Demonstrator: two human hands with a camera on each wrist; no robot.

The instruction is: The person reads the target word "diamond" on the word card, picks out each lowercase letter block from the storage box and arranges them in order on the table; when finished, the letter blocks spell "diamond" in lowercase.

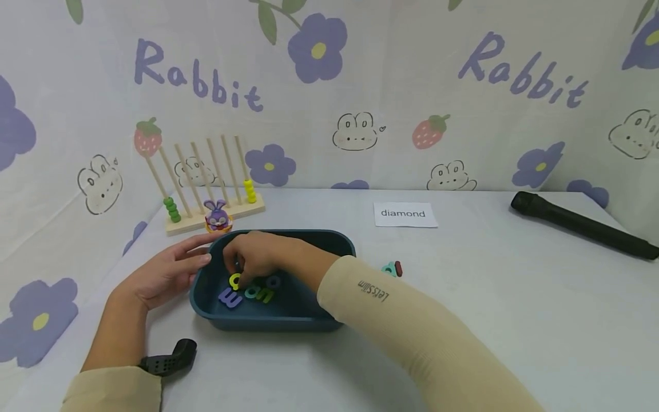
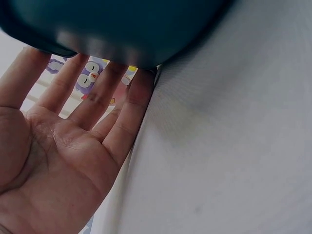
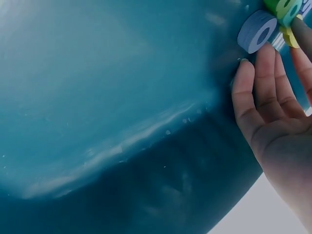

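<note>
A dark teal plastic basin (image 1: 309, 324) sits on the table with several foam-like letters inside. Among them are a purple m (image 1: 230, 298), a green n (image 1: 265, 295), a teal letter (image 1: 251, 292) and a dark blue ring-shaped letter (image 3: 257, 31). My right hand (image 1: 257, 252) reaches down into the basin. Its thumb and a finger pinch a small yellow letter (image 1: 234, 281), and its other fingers extend beside the blue letter in the right wrist view. My left hand (image 1: 162, 273) rests against the basin's left end, its fingers (image 2: 134, 109) extended and spread under the rim.
Behind the basin are a purple rabbit figure (image 1: 218, 217) and a wooden peg counting rack (image 1: 216, 220) with green and yellow beads. A card reading "diamond" (image 1: 405, 214), loose teal and red letters (image 1: 392, 269) and a black microphone (image 1: 587, 225) lie to the right.
</note>
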